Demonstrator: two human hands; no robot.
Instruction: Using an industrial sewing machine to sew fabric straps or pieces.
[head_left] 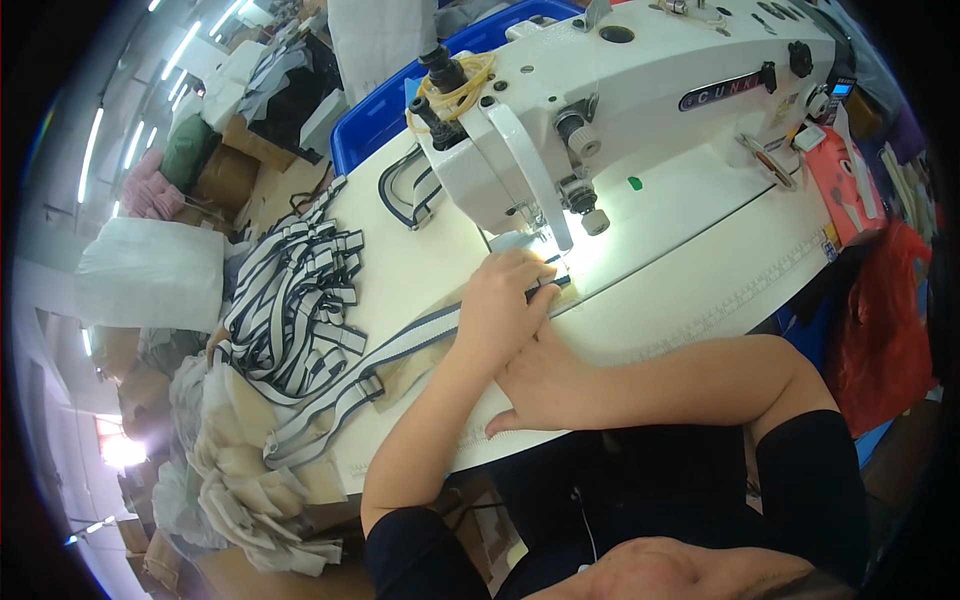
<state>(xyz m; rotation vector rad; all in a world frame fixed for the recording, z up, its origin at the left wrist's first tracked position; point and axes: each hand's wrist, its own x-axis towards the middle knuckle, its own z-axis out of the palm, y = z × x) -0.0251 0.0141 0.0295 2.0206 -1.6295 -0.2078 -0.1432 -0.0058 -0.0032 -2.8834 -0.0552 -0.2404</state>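
A sewing machine [520, 170] stands before me, its lamp lighting the needle area. Close beside the presser foot, my left hand [500, 305] has its fingers closed on the end of a white strap with navy edges [420, 334]. Further left, that strap trails over the table and off toward the lower left. My right hand [552, 380] lies low against my left wrist with its thumb stretched out on the table; its other fingers are partly hidden by the left hand. A piece of sheer beige fabric [412, 376] lies under the strap.
Several striped straps lie heaped [290, 300] at the table's left edge, above a pile of sheer beige pieces [250, 470]. One strap loop [405, 190] rests left of the machine head. Behind is a blue bin [360, 130]; at right, tweezers [768, 160] and a red bag [880, 330].
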